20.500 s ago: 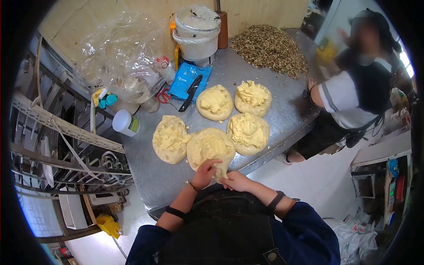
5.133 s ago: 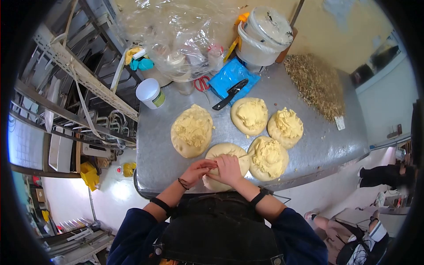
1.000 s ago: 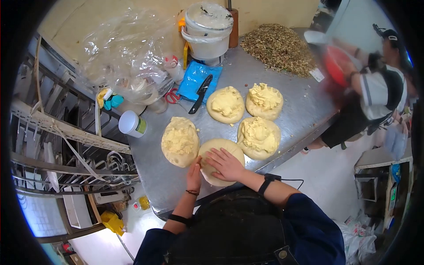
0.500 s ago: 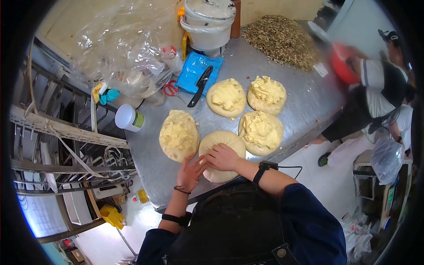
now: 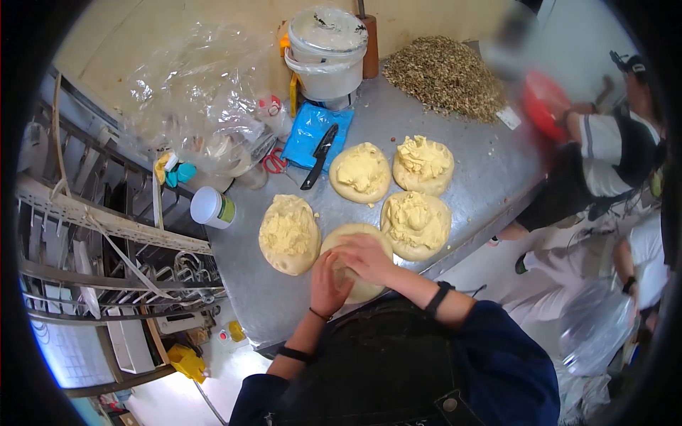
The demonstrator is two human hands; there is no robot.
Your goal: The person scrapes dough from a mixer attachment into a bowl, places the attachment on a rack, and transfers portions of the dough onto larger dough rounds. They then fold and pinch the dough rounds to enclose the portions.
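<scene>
A round, pale piece of dough (image 5: 349,233) lies at the table's near edge, partly covered by my hands. My left hand (image 5: 332,285) curls its fingers against the dough's left side. From the right, my right hand (image 5: 365,258), smeared by motion, closes over the middle of the same dough, its fingertips meeting the left hand's. To the left sits a dough piece topped with a yellow paste (image 5: 289,231). Similar topped dough rounds lie to the right (image 5: 416,221) and behind (image 5: 360,170), with another at the back right (image 5: 423,163).
Behind the dough, a black knife (image 5: 320,157) rests on a blue plastic packet (image 5: 317,131), beside red scissors (image 5: 274,161). White buckets (image 5: 325,74), a clear plastic bag (image 5: 202,106) and a nut heap (image 5: 447,78) stand farther back. A co-worker (image 5: 618,142) holds a red basin (image 5: 543,106).
My left hand has moved right onto the dough, its spread fingers now curled in. My right hand shifts slightly over the dough. The camera view has tilted a little.
</scene>
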